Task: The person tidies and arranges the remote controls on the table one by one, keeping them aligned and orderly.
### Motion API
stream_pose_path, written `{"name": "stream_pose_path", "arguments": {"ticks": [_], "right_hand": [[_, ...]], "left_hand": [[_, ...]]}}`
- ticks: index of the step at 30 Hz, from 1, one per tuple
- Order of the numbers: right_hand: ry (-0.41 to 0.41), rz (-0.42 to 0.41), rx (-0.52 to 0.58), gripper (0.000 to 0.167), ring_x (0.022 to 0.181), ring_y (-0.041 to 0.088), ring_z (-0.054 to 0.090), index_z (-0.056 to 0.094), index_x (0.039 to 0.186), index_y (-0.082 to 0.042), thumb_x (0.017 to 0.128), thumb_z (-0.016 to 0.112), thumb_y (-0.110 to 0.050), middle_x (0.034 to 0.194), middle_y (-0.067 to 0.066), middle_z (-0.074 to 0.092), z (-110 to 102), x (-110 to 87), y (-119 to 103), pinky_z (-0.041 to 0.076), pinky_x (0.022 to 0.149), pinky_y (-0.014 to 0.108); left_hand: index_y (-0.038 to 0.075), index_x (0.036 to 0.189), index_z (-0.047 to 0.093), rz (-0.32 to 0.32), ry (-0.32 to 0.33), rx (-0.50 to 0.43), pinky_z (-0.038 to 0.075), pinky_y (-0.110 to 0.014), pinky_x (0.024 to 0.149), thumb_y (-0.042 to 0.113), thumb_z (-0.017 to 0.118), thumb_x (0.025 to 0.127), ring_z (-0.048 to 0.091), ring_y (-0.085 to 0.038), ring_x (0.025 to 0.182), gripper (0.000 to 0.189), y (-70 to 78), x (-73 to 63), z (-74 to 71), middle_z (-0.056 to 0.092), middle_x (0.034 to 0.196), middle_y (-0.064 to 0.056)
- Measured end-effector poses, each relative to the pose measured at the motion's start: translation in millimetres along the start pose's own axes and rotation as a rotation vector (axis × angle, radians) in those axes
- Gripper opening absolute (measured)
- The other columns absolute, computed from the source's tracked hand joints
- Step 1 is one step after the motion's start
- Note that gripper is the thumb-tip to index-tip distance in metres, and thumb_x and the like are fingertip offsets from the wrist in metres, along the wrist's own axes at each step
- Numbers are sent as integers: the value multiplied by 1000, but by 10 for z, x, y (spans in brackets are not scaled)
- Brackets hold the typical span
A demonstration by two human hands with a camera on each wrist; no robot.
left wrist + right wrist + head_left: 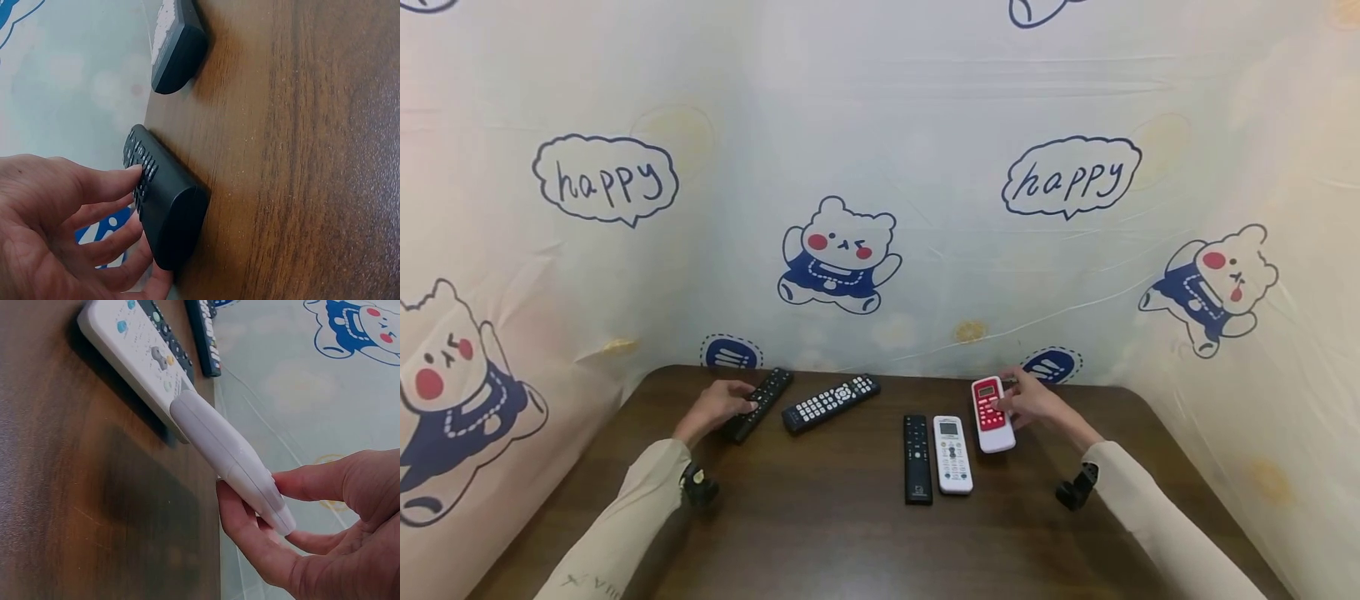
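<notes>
At the table's far left, my left hand (718, 408) (56, 219) pinches a black remote control (760, 410) (172, 200), thumb on its buttons and fingers along its other side. The remote lies slanted, its lower end close to or on the wood. On the right, a red-and-white remote control (984, 414) (231, 453) is gripped between the thumb and fingers of my right hand (1037, 404) (337, 531). It is tilted and held above the table, as the right wrist view shows. Its red face is hidden there.
A black remote with white buttons (831, 403) (178, 47) lies slanted near the back edge. Side by side at centre right are a slim black remote (917, 467) and a white remote (953, 462) (134, 359). A printed curtain (925, 250) hangs behind the brown table (820, 525).
</notes>
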State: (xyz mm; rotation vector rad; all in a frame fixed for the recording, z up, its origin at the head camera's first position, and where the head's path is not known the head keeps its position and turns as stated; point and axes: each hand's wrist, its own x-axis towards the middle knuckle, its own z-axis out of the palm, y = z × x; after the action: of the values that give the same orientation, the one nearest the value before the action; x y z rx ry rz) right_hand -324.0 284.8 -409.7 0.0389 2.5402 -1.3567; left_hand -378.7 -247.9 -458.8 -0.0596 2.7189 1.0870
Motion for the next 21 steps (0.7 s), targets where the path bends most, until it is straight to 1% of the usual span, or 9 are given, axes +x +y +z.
{"name": "stream_pose_path", "arguments": {"ticks": [3, 10, 17, 21], "right_hand": [[1, 8, -11, 71, 97, 36, 68, 26, 155, 7, 96, 65, 0, 119, 30, 55, 17, -22, 10, 65, 76, 46], [8, 31, -14, 72, 96, 35, 69, 27, 155, 6, 96, 68, 0, 118, 29, 55, 41, -25, 59, 65, 74, 45], [-3, 20, -21, 72, 92, 31, 68, 27, 155, 5, 95, 68, 0, 113, 25, 57, 61, -64, 78, 65, 73, 44], [-21, 8, -20, 70, 93, 32, 68, 28, 153, 5, 96, 67, 0, 114, 27, 58, 95, -82, 88, 65, 73, 44]], "left_hand": [[-9, 143, 53, 10, 3, 6, 47, -62, 106, 10, 66, 99, 54, -46, 123, 50, -10, -13, 7, 49, 146, -39], [-9, 144, 52, 5, -5, 12, 48, -62, 105, 10, 65, 99, 53, -48, 125, 51, 19, -42, -23, 46, 148, -39], [-8, 143, 54, 9, 3, 21, 50, -59, 103, 10, 67, 98, 54, -48, 123, 51, 18, -16, -19, 47, 147, -38], [-8, 143, 54, 1, 3, 16, 50, -60, 102, 10, 67, 98, 53, -48, 124, 51, 0, -15, -5, 46, 148, -38]]}}
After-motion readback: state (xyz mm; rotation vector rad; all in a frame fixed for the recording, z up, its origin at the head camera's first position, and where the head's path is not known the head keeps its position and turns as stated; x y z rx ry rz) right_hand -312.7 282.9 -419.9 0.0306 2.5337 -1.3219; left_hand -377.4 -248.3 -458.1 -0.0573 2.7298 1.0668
